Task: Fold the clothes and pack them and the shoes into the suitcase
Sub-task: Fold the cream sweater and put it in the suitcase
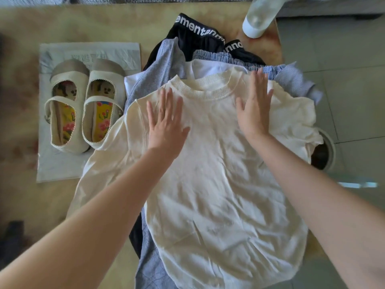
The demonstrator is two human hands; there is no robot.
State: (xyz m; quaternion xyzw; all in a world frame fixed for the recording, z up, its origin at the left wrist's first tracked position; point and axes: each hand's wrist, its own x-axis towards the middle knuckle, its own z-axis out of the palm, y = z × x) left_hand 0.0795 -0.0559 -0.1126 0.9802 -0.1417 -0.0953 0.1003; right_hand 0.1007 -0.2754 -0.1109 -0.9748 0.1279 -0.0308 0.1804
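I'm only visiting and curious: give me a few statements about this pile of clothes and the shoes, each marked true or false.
1. The left hand and right hand lie flat on the cream T-shirt. True.
2. The shoes sit on top of the T-shirt. False: they stand beside it on a white sheet.
3. The T-shirt is already folded. False: it lies spread out, on top of the other clothes.
4. A black garment with white lettering lies beyond the T-shirt. True.
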